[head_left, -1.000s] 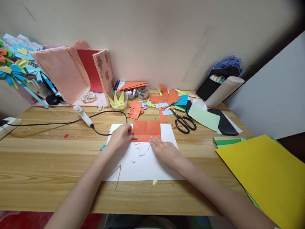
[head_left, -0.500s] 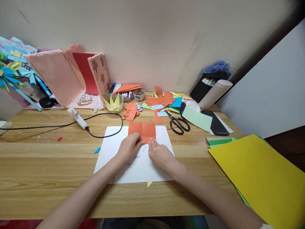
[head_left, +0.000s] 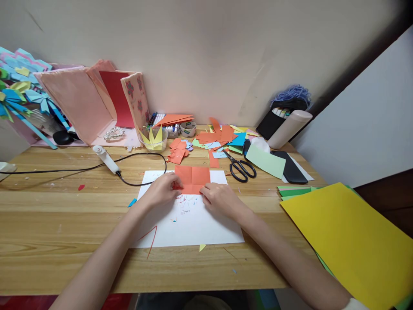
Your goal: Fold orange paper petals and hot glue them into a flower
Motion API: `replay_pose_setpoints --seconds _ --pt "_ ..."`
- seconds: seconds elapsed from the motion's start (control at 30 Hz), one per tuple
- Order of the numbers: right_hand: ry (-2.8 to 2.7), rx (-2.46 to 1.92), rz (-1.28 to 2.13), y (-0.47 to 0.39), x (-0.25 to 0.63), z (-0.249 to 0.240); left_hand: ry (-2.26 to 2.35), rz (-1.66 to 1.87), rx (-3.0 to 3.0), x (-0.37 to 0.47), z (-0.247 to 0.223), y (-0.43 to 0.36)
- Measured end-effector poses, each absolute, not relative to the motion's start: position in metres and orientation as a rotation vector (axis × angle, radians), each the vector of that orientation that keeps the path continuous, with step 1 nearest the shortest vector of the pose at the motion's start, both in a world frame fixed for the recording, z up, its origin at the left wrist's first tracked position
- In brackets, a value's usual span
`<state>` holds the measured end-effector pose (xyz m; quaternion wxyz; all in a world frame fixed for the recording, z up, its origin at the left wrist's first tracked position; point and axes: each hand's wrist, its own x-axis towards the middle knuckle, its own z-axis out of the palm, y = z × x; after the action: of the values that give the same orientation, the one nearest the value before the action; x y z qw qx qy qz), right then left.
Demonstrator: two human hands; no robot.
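A creased orange sheet of paper lies over the upper part of a white paper. Vertical and horizontal fold lines cross the orange sheet. At its lower left corner, my left hand has its fingers curled closed on the edge. My right hand pinches the lower right corner, fingertips bent and pressed together. Coloured pen marks show on the white paper between my wrists.
Black-handled scissors lie right of the sheet, near a heap of paper scraps. A glue gun and its cord are on the left. Yellow card overhangs the front right edge. A clear cup stands behind.
My left hand has slid left along the orange paper's lower edge to its corner. The right hand's fingers have curled in at the right corner. More pen marks show.
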<state>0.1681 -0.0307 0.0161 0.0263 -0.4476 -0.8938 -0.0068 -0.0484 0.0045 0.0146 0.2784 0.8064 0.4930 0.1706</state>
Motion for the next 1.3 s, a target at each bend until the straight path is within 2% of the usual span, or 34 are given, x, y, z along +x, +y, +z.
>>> replay_pose_setpoints --seconds 0.1,0.47,0.67,0.8,0.9,1.07,1.3 --pt "-2.658 -1.268 -0.01 -0.023 0.172 0.012 1.181 0.469 2.302 -0.041 0.018 -0.001" --pt "-2.357 -1.045 0.142 -0.012 0.179 -0.006 1.11 0.532 2.661 -0.03 0.005 -0.005" --pt "-1.7 -1.089 0.651 -0.015 0.176 0.006 1.17 0.905 2.206 -0.028 0.021 -0.012" --pt "-1.414 -1.058 1.059 -0.011 0.175 0.004 1.209 0.857 1.804 -0.021 0.03 -0.017" --pt "-1.339 -1.112 1.202 -0.007 0.175 -0.002 1.246 0.788 1.635 -0.019 0.027 -0.017" --pt "-1.38 -1.27 1.124 0.0 0.173 -0.018 1.48 0.83 1.834 -0.019 0.01 -0.015" --pt "-1.699 -1.398 0.671 -0.002 0.167 -0.024 1.455 0.75 2.229 -0.013 -0.006 -0.018"
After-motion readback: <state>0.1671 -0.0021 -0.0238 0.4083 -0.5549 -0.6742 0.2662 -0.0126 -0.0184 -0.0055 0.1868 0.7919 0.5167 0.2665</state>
